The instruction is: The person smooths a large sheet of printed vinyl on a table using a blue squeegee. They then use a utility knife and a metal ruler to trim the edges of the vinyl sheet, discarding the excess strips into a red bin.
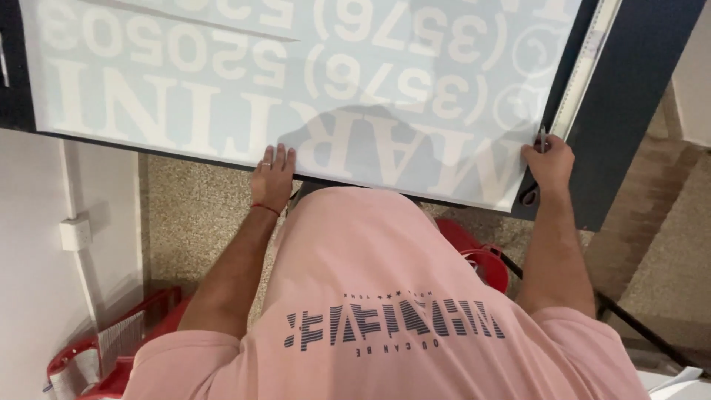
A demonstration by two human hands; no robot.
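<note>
Left hand [272,176]: fingers together, pressed flat on the near edge of a large pale-blue vinyl sheet with white lettering [311,81], which extends beyond both hands. Right hand [549,164]: closed around dark-handled scissors [538,159] at the sheet's corner, beside a long white ruler [585,70].

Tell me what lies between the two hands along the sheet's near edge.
Head view: between the left hand and right hand lies only the pale lettered sheet, with the person's shadow on it.

The pale blue sheet with large white lettering [296,74] runs past the top edge; its near right corner hides under the right hand [549,164], whose grip covers most of a thin metal tool [542,138]
</note>
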